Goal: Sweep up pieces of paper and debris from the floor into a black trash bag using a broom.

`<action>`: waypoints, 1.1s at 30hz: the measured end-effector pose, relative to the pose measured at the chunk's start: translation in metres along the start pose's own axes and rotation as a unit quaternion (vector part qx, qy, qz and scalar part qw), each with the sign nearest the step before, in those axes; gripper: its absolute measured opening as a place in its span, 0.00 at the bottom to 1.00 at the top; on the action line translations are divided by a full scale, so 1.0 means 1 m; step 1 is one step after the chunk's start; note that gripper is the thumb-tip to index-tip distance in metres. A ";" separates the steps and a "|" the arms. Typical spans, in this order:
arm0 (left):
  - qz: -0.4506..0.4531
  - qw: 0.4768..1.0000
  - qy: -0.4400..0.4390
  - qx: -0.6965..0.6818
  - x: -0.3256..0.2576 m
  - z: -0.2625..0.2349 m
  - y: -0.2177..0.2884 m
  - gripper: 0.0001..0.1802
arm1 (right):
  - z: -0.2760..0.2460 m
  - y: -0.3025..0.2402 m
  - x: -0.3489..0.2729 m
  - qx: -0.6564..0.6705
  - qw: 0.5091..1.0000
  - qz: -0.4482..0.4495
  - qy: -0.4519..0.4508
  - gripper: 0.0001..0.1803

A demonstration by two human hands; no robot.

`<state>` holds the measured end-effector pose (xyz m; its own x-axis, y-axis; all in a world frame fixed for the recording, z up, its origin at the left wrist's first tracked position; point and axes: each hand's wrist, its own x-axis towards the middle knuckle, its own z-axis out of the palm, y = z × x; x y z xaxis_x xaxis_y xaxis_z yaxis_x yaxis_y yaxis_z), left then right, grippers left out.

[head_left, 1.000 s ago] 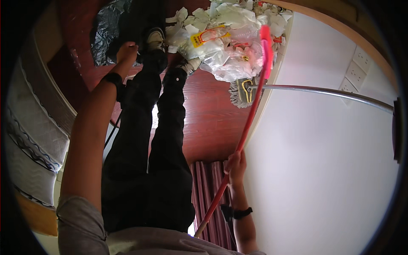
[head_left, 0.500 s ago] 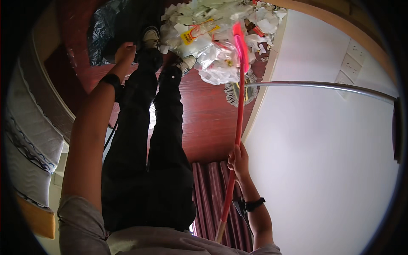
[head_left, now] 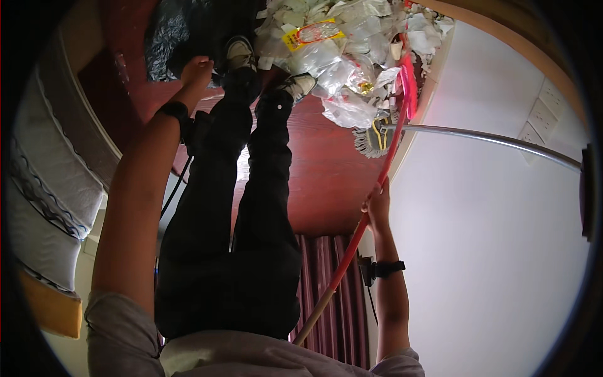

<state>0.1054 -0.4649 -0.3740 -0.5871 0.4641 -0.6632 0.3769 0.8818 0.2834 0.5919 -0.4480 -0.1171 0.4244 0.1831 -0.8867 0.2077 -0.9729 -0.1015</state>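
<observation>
Right hand (head_left: 378, 204): fingers wrapped closed around the handle of one red broom (head_left: 355, 239). Since half a second ago the hand has pushed farther from the body, and the broom's head (head_left: 409, 91) has swung right, from over the rubbish to the heap's wall-side edge. More bare wood now shows at the near end.

Broom's long axis runs slantwise through the right fingers: pink-red head beyond them, pointing away from the body and a little right; wooden end behind them, down-left toward the waist. Whether the bristles touch the floor (head_left: 326, 157), cannot tell.

Left hand (head_left: 198, 72): much as before, at the near edge of one black plastic bag (head_left: 166, 41), which spreads beyond its fingers. Fingers look curled; cannot tell whether they have hold of the bag.

Counts: one heap of rubbish (head_left: 352, 66), beyond the right fingers and off to the right of the left ones, pieces too many to tally; one yellow packet (head_left: 291, 41) on it. One mop (head_left: 364, 143), just beyond the right fingers, the broom handle crossing before its pole. Two shoes (head_left: 239, 55), right of the left fingers. Three socket plates (head_left: 541, 118) on the wall (head_left: 471, 251), well right of the right fingers.
</observation>
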 end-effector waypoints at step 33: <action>0.011 0.995 0.002 -0.094 -0.020 0.013 0.002 0.17 | 0.043 -0.068 0.036 -0.286 0.908 -0.300 0.069 0.29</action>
<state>0.1275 -0.4733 -0.3686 -0.5823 0.4844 -0.6529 0.2495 0.8708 0.4236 0.5547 -0.3818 -0.1615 0.1815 0.7101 -0.6803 0.8441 -0.4674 -0.2626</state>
